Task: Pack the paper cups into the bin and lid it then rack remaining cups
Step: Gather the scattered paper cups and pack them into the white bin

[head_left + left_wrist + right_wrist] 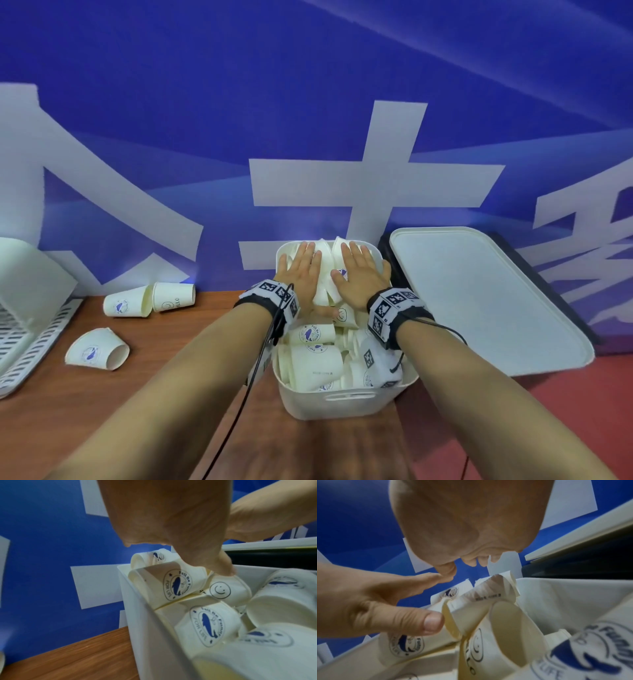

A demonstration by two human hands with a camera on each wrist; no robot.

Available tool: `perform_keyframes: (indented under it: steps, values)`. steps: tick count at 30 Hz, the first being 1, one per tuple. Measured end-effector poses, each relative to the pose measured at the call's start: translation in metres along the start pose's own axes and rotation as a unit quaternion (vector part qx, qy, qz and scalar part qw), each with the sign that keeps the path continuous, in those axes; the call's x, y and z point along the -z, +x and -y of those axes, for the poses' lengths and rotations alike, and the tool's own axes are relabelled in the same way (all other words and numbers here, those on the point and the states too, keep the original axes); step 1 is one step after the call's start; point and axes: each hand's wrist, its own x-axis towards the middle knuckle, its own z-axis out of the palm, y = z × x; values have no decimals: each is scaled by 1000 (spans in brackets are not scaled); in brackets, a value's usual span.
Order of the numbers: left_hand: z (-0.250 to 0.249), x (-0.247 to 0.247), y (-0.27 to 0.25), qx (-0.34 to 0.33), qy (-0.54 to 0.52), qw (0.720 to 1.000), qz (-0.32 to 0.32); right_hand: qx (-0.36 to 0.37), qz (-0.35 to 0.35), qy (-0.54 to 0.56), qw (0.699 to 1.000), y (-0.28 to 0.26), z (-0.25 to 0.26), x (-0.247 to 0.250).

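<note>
A white plastic bin point(342, 406) stands on the wooden table, heaped with white paper cups point(313, 365) bearing blue whale logos and smiley faces. Both hands lie flat, fingers straight, on the cups at the bin's far half: my left hand point(301, 270) on the left, my right hand point(359, 274) beside it. In the left wrist view the left hand point(171, 520) presses a smiley cup point(223, 591) with its thumb, next to the bin wall point(142, 615). Under the right hand point(467, 520), the right wrist view shows crumpled cups point(488, 604).
The bin's white lid point(479, 301) leans against the blue wall to the right. Three loose cups lie left on the table: two point(126, 306) point(173, 296) by the wall, one point(97, 349) nearer. A white slotted rack point(30, 346) sits at the far left.
</note>
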Motion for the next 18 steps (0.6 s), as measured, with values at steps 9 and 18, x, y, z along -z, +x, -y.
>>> perform_keyframes:
  steps: [9,18]
  values:
    - [15,18,-32,18,-38,998,-51,14,-106,77,991,-21,35,18]
    - [82,29,-81,136,-65,975,-165,74,-205,147,965,-26,122,3]
